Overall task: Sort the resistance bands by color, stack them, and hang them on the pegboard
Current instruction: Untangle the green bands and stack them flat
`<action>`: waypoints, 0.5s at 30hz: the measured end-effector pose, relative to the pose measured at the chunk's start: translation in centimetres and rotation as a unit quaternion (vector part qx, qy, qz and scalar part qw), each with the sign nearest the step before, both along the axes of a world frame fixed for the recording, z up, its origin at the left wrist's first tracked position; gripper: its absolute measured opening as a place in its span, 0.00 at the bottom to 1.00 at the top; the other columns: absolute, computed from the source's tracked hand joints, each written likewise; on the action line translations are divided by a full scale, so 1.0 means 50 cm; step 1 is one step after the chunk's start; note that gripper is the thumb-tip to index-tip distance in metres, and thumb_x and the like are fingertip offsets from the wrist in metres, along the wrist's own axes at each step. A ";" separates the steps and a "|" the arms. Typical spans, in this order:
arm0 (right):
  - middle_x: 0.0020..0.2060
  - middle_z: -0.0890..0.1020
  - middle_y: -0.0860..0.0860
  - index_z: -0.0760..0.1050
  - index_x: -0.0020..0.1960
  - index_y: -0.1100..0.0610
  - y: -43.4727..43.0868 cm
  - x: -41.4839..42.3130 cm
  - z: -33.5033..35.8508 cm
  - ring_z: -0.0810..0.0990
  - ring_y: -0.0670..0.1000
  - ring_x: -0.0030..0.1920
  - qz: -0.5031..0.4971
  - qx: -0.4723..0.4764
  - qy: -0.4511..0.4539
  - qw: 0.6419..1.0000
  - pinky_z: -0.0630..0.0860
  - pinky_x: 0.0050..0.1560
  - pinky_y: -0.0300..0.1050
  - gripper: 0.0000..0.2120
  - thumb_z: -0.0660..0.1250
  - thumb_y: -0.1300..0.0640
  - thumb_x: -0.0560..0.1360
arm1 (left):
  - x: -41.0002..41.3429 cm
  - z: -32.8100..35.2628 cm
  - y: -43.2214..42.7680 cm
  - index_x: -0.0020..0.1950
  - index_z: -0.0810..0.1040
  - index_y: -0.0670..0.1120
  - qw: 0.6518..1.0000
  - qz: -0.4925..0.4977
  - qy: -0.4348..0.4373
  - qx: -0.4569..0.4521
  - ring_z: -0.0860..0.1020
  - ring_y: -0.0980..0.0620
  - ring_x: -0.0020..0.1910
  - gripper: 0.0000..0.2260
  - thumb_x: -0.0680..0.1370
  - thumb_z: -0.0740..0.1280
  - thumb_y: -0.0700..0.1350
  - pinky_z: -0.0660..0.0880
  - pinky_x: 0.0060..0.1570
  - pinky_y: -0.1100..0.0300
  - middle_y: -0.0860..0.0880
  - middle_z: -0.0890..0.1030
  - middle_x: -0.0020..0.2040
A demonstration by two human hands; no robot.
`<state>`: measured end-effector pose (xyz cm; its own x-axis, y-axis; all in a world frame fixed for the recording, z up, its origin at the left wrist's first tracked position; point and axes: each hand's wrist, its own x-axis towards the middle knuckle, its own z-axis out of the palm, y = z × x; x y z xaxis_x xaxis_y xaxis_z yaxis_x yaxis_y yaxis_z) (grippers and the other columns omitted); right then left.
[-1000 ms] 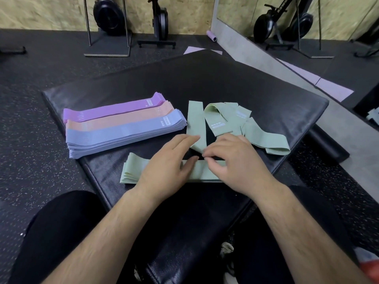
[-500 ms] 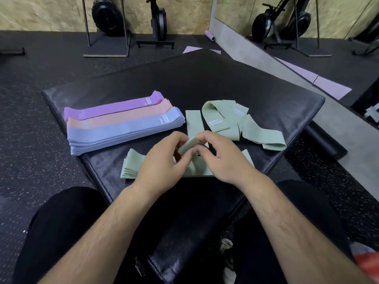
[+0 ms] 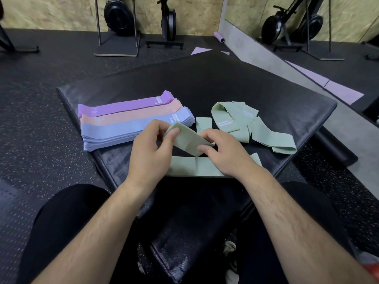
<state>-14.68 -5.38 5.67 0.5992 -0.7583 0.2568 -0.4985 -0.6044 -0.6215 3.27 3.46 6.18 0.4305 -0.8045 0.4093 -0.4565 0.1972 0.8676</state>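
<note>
Both hands hold one green band lifted above the black padded mat. My left hand pinches its upper left end and my right hand pinches its lower right end. Under them lies a flat stack of green bands, partly hidden by my hands. A loose heap of green bands lies to the right. On the left lie three neat stacks side by side: purple, peach and blue.
The mat lies on a dark rubber gym floor. My black-clothed knees frame the mat's near corner. Gym machines and a mirror stand along the far wall, with a lilac foam roller beside them.
My hands lifted one green band off the flat green stack and raised it, stretching it out at a slant between them. The other stacks have not moved.
</note>
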 end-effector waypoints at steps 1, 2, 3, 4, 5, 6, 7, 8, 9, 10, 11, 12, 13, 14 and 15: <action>0.40 0.78 0.39 0.76 0.47 0.50 -0.005 0.000 -0.002 0.74 0.41 0.44 -0.001 -0.008 0.008 1.000 0.67 0.44 0.31 0.06 0.69 0.60 0.78 | 0.006 0.002 0.000 0.43 0.75 0.48 1.000 0.007 0.013 -0.008 0.78 0.45 0.38 0.08 0.81 0.69 0.46 0.75 0.42 0.46 0.50 0.79 0.37; 0.40 0.78 0.39 0.77 0.48 0.52 -0.008 0.000 -0.003 0.74 0.43 0.44 -0.002 -0.015 0.018 1.000 0.66 0.44 0.31 0.04 0.69 0.60 0.78 | 0.012 0.005 0.001 0.43 0.76 0.47 0.999 0.013 0.027 -0.016 0.78 0.44 0.38 0.08 0.81 0.68 0.46 0.75 0.42 0.46 0.48 0.79 0.37; 0.41 0.79 0.40 0.78 0.49 0.53 -0.012 -0.001 -0.006 0.74 0.44 0.44 -0.005 -0.022 0.030 0.999 0.65 0.45 0.33 0.04 0.69 0.61 0.78 | 0.017 0.008 0.001 0.44 0.76 0.46 0.999 0.019 0.037 -0.024 0.78 0.43 0.39 0.08 0.81 0.68 0.45 0.75 0.43 0.45 0.47 0.79 0.37; 0.41 0.79 0.40 0.78 0.49 0.53 -0.015 -0.002 -0.009 0.74 0.46 0.45 -0.008 -0.028 0.042 0.999 0.64 0.46 0.35 0.04 0.69 0.61 0.78 | 0.022 0.011 0.003 0.44 0.76 0.45 0.998 0.025 0.043 -0.032 0.78 0.42 0.39 0.08 0.81 0.68 0.45 0.76 0.43 0.44 0.46 0.78 0.37; 0.42 0.79 0.41 0.78 0.50 0.53 -0.018 -0.003 -0.012 0.74 0.48 0.46 -0.012 -0.032 0.053 0.998 0.64 0.47 0.38 0.04 0.69 0.61 0.78 | 0.026 0.014 0.005 0.44 0.76 0.45 0.998 0.031 0.046 -0.038 0.78 0.42 0.40 0.08 0.81 0.68 0.45 0.75 0.43 0.45 0.46 0.78 0.37; 0.43 0.80 0.42 0.78 0.50 0.53 -0.020 -0.004 -0.014 0.73 0.48 0.47 -0.016 -0.035 0.061 0.997 0.64 0.49 0.40 0.04 0.69 0.61 0.78 | 0.029 0.015 0.007 0.44 0.76 0.45 0.997 0.034 0.048 -0.043 0.78 0.42 0.40 0.07 0.81 0.68 0.44 0.75 0.44 0.45 0.46 0.78 0.37; 0.43 0.80 0.41 0.78 0.50 0.52 -0.021 -0.004 -0.016 0.73 0.47 0.46 -0.020 -0.035 0.064 0.997 0.63 0.50 0.40 0.04 0.68 0.61 0.78 | 0.031 0.016 0.008 0.44 0.76 0.45 0.997 0.035 0.049 -0.046 0.78 0.42 0.40 0.07 0.81 0.68 0.44 0.75 0.44 0.45 0.48 0.78 0.37; 0.42 0.79 0.40 0.78 0.49 0.52 -0.022 -0.005 -0.017 0.72 0.44 0.45 -0.025 -0.033 0.064 0.997 0.63 0.50 0.40 0.04 0.68 0.60 0.78 | 0.032 0.017 0.010 0.44 0.76 0.46 0.997 0.034 0.049 -0.050 0.78 0.43 0.40 0.07 0.81 0.69 0.44 0.75 0.44 0.45 0.49 0.78 0.36; 0.40 0.78 0.39 0.78 0.49 0.51 -0.024 -0.007 -0.020 0.72 0.43 0.45 -0.031 -0.033 0.063 0.997 0.62 0.51 0.40 0.04 0.68 0.60 0.78 | 0.031 0.017 0.011 0.44 0.76 0.46 0.997 0.034 0.050 -0.053 0.78 0.44 0.39 0.07 0.81 0.69 0.44 0.75 0.44 0.46 0.52 0.77 0.36; 0.39 0.77 0.39 0.77 0.48 0.50 -0.028 -0.009 -0.022 0.72 0.42 0.44 -0.039 -0.036 0.064 0.997 0.61 0.51 0.40 0.04 0.68 0.59 0.79 | 0.030 0.018 0.012 0.44 0.76 0.47 0.996 0.034 0.051 -0.057 0.77 0.47 0.38 0.07 0.81 0.68 0.44 0.74 0.44 0.46 0.54 0.76 0.36; 0.38 0.77 0.40 0.76 0.47 0.49 -0.032 -0.011 -0.024 0.71 0.43 0.44 -0.050 -0.041 0.070 0.995 0.60 0.51 0.40 0.04 0.67 0.58 0.79 | 0.031 0.019 0.013 0.44 0.76 0.47 0.996 0.036 0.054 -0.061 0.75 0.51 0.36 0.07 0.81 0.68 0.44 0.74 0.43 0.48 0.56 0.75 0.36; 0.39 0.77 0.41 0.76 0.48 0.47 -0.035 -0.014 -0.024 0.70 0.44 0.45 -0.063 -0.049 0.080 0.994 0.60 0.53 0.40 0.05 0.66 0.56 0.80 | 0.032 0.021 0.013 0.44 0.75 0.48 0.995 0.040 0.059 -0.067 0.73 0.54 0.36 0.07 0.81 0.68 0.44 0.73 0.42 0.49 0.56 0.75 0.36; 0.41 0.78 0.43 0.75 0.48 0.46 -0.039 -0.017 -0.025 0.69 0.45 0.47 -0.075 -0.060 0.087 0.992 0.59 0.54 0.40 0.05 0.66 0.56 0.80 | 0.035 0.021 0.014 0.43 0.75 0.49 0.994 0.046 0.065 -0.074 0.72 0.55 0.36 0.07 0.82 0.68 0.44 0.73 0.42 0.50 0.55 0.75 0.37; 0.42 0.78 0.44 0.76 0.49 0.46 -0.041 -0.020 -0.024 0.69 0.46 0.49 -0.085 -0.071 0.086 0.990 0.59 0.56 0.41 0.05 0.66 0.56 0.80 | 0.039 0.022 0.014 0.43 0.75 0.50 0.993 0.050 0.072 -0.080 0.73 0.54 0.37 0.07 0.82 0.68 0.45 0.73 0.42 0.49 0.53 0.75 0.37; 0.42 0.77 0.43 0.76 0.49 0.46 -0.043 -0.023 -0.022 0.70 0.46 0.50 -0.094 -0.080 0.079 0.989 0.59 0.56 0.41 0.05 0.66 0.56 0.80 | 0.043 0.021 0.013 0.43 0.75 0.51 0.992 0.054 0.079 -0.085 0.74 0.49 0.38 0.07 0.81 0.68 0.46 0.74 0.44 0.47 0.49 0.76 0.38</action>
<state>-15.83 -7.52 4.58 0.4941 -0.8174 0.2963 -0.6951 -0.5761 -0.4301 5.44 4.09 7.24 0.5798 -0.6752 0.4560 -0.3444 0.3040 0.8882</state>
